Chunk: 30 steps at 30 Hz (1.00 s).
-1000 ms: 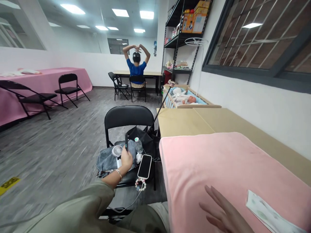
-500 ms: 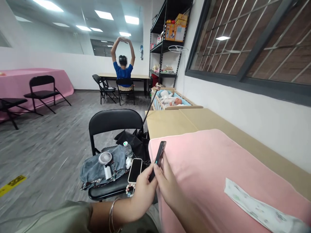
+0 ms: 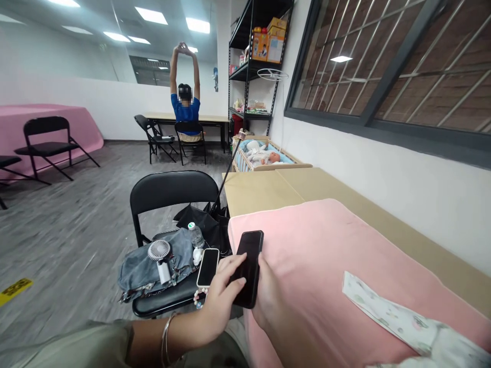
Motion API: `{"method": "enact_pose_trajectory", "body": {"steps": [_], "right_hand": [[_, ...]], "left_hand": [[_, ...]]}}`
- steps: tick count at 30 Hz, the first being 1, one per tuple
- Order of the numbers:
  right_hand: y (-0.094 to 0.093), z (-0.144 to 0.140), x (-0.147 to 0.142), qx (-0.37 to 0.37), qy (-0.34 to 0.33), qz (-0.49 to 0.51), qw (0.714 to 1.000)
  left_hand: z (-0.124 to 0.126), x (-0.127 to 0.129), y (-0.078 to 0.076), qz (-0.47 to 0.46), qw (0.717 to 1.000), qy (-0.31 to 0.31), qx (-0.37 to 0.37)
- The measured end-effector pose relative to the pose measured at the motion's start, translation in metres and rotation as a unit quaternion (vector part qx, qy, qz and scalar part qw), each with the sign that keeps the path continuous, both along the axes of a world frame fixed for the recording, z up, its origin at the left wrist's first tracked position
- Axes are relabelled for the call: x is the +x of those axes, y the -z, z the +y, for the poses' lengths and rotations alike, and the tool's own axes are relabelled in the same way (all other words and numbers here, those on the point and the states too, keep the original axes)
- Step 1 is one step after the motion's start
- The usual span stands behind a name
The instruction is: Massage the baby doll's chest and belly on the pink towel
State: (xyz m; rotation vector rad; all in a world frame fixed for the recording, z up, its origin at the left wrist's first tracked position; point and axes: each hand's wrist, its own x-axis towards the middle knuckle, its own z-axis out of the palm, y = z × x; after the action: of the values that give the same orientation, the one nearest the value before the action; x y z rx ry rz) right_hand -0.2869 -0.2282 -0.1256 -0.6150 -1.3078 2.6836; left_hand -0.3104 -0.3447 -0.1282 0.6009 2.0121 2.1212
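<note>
A black smartphone (image 3: pixel 251 268) stands tilted over the edge of the pink cloth (image 3: pixel 303 245), its dark screen facing me. My right hand (image 3: pixel 270 296) grips it along the right edge, with most of its fingers hidden behind the phone. My left hand (image 3: pixel 220 296), silver bangles on its wrist, has its fingers apart and their tips on or just over the screen. Left of this hand, a second phone (image 3: pixel 208 267) in a pale case with a beaded strap lies on a black folding chair (image 3: pixel 172 189).
On the chair are a denim bag (image 3: pixel 134 271), a small white fan (image 3: pixel 159 250) and a water bottle (image 3: pixel 195 235). A patterned white cloth (image 3: pixel 383 306) lies on the pink cloth. Beyond the table (image 3: pixel 249 191) stands a crib (image 3: pixel 240 158); a person in blue (image 3: pixel 185 110) sits farther back.
The phone has turned from edge-on to screen-facing. My left hand has released its edge and spread its fingers over the screen. The seated person's raised arms have straightened. My view has shifted slightly right.
</note>
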Motion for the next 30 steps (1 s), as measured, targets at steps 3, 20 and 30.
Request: {"method": "enact_pose_trajectory", "body": {"steps": [3, 20, 30], "right_hand": [[-0.006, 0.002, -0.001, -0.089, -0.005, -0.022, 0.996], [-0.005, 0.007, -0.001, 0.104, 0.023, -0.006, 0.994], [-0.040, 0.029, 0.006, 0.298, 0.031, -0.073, 0.951]], "left_hand": [[-0.002, -0.008, 0.000, -0.034, 0.999, 0.002, 0.022], [0.006, -0.027, -0.018, -0.411, 0.879, 0.067, 0.233], [-0.006, -0.054, -0.032, -0.453, 0.868, 0.033, 0.203]]}}
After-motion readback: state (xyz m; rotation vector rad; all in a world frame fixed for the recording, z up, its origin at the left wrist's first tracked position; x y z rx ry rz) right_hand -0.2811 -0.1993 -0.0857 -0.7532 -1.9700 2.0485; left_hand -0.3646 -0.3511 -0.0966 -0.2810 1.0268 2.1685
